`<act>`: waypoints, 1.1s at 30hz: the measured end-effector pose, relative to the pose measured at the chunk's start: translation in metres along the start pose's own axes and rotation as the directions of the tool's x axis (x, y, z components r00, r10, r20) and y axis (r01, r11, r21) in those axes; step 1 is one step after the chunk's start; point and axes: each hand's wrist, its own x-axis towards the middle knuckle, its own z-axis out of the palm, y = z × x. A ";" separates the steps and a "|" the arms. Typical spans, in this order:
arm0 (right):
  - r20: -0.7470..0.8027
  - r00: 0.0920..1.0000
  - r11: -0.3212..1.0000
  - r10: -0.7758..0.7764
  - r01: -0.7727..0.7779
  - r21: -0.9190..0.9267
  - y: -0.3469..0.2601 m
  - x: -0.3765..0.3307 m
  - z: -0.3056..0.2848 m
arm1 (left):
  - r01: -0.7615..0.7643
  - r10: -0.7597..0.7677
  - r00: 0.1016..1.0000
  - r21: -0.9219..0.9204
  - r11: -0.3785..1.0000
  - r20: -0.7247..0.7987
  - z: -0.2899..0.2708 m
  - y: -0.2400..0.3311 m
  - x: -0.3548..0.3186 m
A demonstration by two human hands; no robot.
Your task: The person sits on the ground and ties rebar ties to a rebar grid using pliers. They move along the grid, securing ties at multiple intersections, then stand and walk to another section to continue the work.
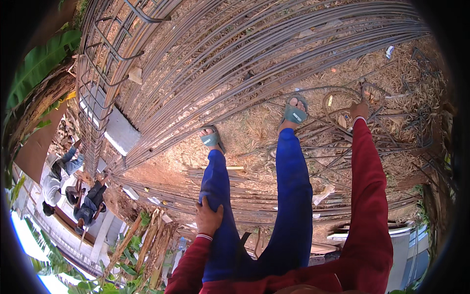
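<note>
My left hand (209,216) rests on my blue-trousered left leg near the knee, open, with nothing held in it. My right arm stretches out to the right, low to the ground, where my right hand (360,110) is closed around a thin bent steel rod (363,89). Its fingertips are small in the view and partly hidden. Around that hand lie more bent steel rods (318,132), tangled over dry straw. A curved rod loops on the ground between my right hand and my sandalled right foot (295,111).
Long steel bars (235,63) fan across the ground beyond my feet. A rebar cage (105,59) stands at the far left beside a pale concrete block (121,131). Two people (73,186) crouch at the left. More bars (245,196) lie beneath my legs; banana plants (44,63) border the left.
</note>
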 end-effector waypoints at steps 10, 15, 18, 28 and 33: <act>-0.177 0.938 0.937 0.298 -0.323 -0.134 -0.006 0.059 0.030 | 0.112 -0.115 0.992 0.055 0.992 0.044 0.018 0.026 -0.009; -0.048 0.985 0.986 0.166 -0.166 -0.006 0.036 0.095 0.032 | 0.174 -0.178 0.979 0.043 0.984 0.103 0.021 0.026 -0.010; -0.259 0.964 0.989 -0.060 0.091 0.113 0.054 0.074 0.022 | 0.177 -0.176 0.981 -0.005 0.984 0.088 0.021 0.026 -0.014; 0.200 0.762 0.663 -0.616 0.364 0.655 -0.054 -0.219 -0.105 | -0.270 0.192 0.957 -0.429 0.862 -0.217 0.030 0.038 -0.007; 0.513 0.351 0.619 -0.783 0.361 0.698 -0.117 -0.345 -0.128 | -0.473 0.256 0.881 -0.767 0.434 -0.399 0.023 0.085 -0.004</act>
